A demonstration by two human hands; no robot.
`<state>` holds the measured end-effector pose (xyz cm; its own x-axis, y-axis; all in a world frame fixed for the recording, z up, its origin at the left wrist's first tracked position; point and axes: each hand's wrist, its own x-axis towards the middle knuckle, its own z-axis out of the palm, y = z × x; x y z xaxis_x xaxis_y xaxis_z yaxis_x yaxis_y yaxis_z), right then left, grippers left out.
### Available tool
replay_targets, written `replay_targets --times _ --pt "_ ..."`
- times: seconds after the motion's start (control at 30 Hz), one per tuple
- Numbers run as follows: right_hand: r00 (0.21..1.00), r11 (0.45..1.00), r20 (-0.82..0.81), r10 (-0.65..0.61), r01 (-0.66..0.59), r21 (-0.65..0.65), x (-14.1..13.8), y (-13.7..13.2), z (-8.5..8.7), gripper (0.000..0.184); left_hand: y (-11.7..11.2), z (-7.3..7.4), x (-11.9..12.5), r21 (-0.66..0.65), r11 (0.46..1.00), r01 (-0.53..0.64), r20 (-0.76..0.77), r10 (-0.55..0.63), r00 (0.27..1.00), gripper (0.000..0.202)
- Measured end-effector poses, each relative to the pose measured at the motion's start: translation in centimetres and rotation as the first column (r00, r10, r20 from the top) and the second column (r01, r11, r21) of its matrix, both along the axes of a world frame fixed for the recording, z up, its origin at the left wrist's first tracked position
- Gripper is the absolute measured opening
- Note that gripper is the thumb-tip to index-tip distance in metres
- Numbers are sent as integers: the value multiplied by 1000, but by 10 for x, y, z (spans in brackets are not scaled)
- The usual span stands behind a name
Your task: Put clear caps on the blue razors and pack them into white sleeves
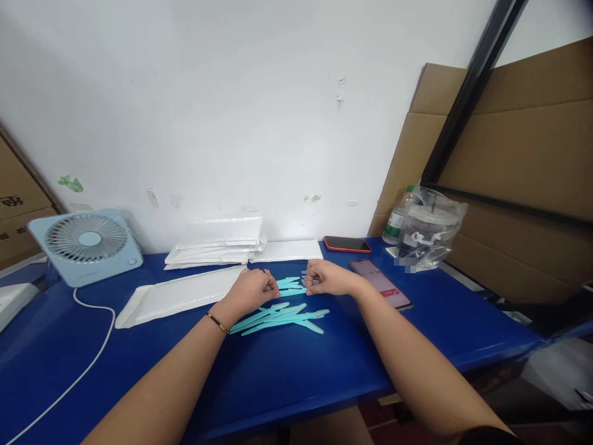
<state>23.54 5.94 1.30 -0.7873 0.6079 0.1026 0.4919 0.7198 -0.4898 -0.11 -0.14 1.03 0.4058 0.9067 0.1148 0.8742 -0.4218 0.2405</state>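
Observation:
My left hand (257, 288) and my right hand (324, 278) are over the middle of the blue table, fingers pinched. Between them a slim turquoise eyebrow razor (294, 291) lies crosswise, its ends at my fingertips. More turquoise razors (290, 280) lie just behind it, partly covered by my fingers. A few greyish ones (303, 278) show beside my right fingers. Nearer to me is a loose, overlapping pile of turquoise razors (282, 318), long and tapered. Part of that pile is hidden by my left wrist.
White padded envelopes (185, 295) lie left of my hands, with a stack of them (215, 244) against the wall. A blue fan (88, 244) stands far left, its white cable (109, 334) on the table. Two phones (347, 244), a bottle (393, 224) and a bagged cup (430, 225) are right.

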Motion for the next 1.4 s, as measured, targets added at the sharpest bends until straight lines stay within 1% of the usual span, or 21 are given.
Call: replay_targets --times 0.07,0.13,0.2,0.23,0.3,0.33,0.43,0.5,0.57,0.63,0.77,0.87,0.93,1.0,1.1,1.2,1.27,1.33,1.4 --pt "999 998 -14 -51 51 28 3 3 0 12 1 2 -4 48 997 -63 -27 65 998 19" --pt "992 990 -31 -122 124 67 6 7 0 12 1 7 -10 60 990 -128 -37 131 991 20" --pt "983 980 -57 -175 179 91 8 10 -1 16 -2 12 -15 28 984 -176 -23 177 984 23" --pt "981 978 -72 -180 186 92 8 10 -1 17 -4 16 -17 0 983 -186 -12 186 983 27" --pt "984 985 -98 -150 157 73 7 7 0 15 -10 21 -17 -65 982 -175 -7 175 984 34" --pt "986 990 -106 -125 131 57 5 4 1 13 -13 23 -16 -100 982 -159 -19 158 987 34" --pt "993 999 -110 -50 51 7 -7 -6 3 15 -20 24 -10 -187 975 -117 -65 106 992 22" --pt "996 1000 -92 0 -1 -11 -17 -14 2 18 -23 23 -6 -211 971 -110 -78 95 992 15" --pt "997 999 -62 42 -44 -19 -26 -19 0 20 -23 22 -2 -218 970 -105 -75 91 993 12" --pt "998 998 -31 57 -57 -19 -35 -22 -3 21 -23 22 -1 -209 972 -106 -66 95 993 13" --pt "999 999 -2 38 -38 1 -45 -24 -9 17 -21 21 -3 -200 974 -112 -68 100 993 16" --pt "999 999 6 42 -42 -5 -45 -23 -9 13 -18 18 -5 -207 974 -92 -70 79 994 13" --pt "999 999 -3 38 -38 -4 -41 -21 -8 11 -15 15 -6 -177 980 -90 -71 78 994 14" --pt "999 1000 -34 -1 1 11 -33 -15 -6 10 -10 12 -5 -117 987 -107 -75 99 992 15" --pt "990 992 -82 -116 119 31 -19 -5 -5 10 -4 8 -2 -27 985 -169 -52 167 985 19" --pt "974 977 -109 -197 205 64 -10 -2 -3 12 -1 6 4 -4 985 -172 7 172 985 25" --pt "978 983 -125 -165 173 59 -12 -8 -1 17 -1 6 5 -13 988 -152 32 152 988 27" --pt "993 998 -100 -63 65 12 -19 -16 0 22 -4 8 3 -35 988 -150 40 151 988 27" --pt "999 999 -29 38 -39 -36 -28 -24 -1 24 -8 12 0 -76 988 -138 45 141 989 28"
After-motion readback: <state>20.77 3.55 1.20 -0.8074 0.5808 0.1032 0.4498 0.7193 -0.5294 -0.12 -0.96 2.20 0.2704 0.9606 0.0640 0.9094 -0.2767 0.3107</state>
